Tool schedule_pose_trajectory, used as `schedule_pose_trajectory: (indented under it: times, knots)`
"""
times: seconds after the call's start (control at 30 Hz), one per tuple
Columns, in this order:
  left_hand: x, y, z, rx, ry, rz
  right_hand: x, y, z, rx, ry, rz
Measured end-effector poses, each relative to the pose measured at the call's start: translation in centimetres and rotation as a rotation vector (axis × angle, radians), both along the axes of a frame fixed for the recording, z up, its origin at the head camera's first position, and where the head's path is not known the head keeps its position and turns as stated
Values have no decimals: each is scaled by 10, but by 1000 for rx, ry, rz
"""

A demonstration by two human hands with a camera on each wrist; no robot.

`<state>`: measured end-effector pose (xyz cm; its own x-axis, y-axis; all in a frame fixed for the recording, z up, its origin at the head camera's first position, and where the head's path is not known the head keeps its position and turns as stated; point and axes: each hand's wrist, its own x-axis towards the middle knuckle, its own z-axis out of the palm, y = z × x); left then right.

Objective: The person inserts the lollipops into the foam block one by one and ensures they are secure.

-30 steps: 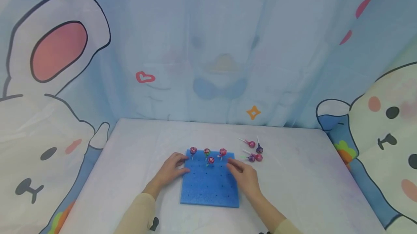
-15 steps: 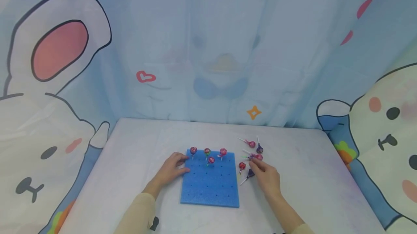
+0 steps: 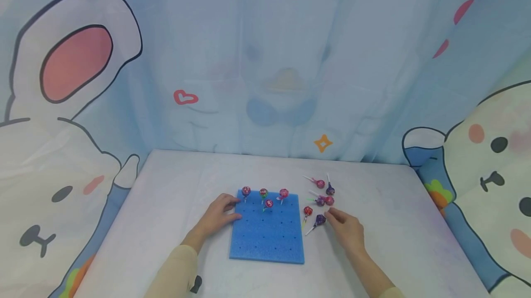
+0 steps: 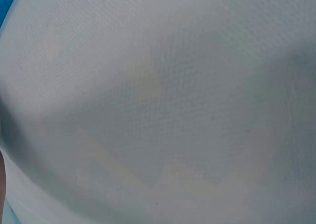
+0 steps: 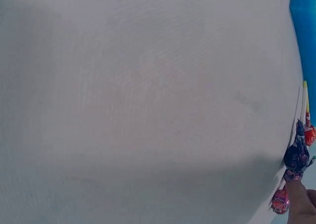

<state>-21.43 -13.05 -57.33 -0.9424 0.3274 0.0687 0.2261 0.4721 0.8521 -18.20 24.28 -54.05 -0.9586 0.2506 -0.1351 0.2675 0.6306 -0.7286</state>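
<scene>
A blue foam board (image 3: 265, 238) with rows of small holes lies on the white table. Several lollipops stand in its far rows, among them a pink one (image 3: 284, 193) and a red one (image 3: 268, 204). My left hand (image 3: 227, 210) rests on the board's far left corner, fingers on top and thumb at the edge. My right hand (image 3: 337, 220) lies on the cloth right of the board. Its fingertips are at a purple lollipop (image 3: 320, 219) lying flat beside a red lollipop (image 3: 308, 211). In the right wrist view a fingertip (image 5: 298, 204) is just below that purple lollipop (image 5: 296, 157).
More loose lollipops (image 3: 325, 192) lie in a cluster beyond my right hand. A curtain with cartoon prints (image 3: 265, 67) closes off the table's back and sides. The left wrist view holds only white tablecloth (image 4: 158, 105).
My right hand left the board's right side and moved right to the loose lollipops, uncovering the red and purple ones beside the board. The left hand has stayed put.
</scene>
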Motion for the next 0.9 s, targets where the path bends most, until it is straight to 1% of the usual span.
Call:
schedule_pose_trajectory:
  times: [0.13, 0.23, 0.33, 0.47, 0.7, 0.8, 0.9]
  knots:
    - [0, 0, 0, -4, 6, 0, -2, -1, -5, 39, -4, 33]
    - [0, 0, 0, -10, -11, 8, -3, -3, -8, 69, 4, 67]
    - [0, 0, 0, -16, -24, 16, -4, -4, -13, 93, 25, 99]
    - [0, 0, 0, -9, -18, 16, -6, -8, -17, 128, 60, 125]
    - [1, 0, -1, -2, -19, 11, -9, -17, -20, 172, 102, 151]
    - [1, 0, 0, -1, -19, 11, -10, -19, -20, 209, 119, 165]
    - [0, 1, 1, -6, -24, 12, -9, -19, -18, 253, 113, 175]
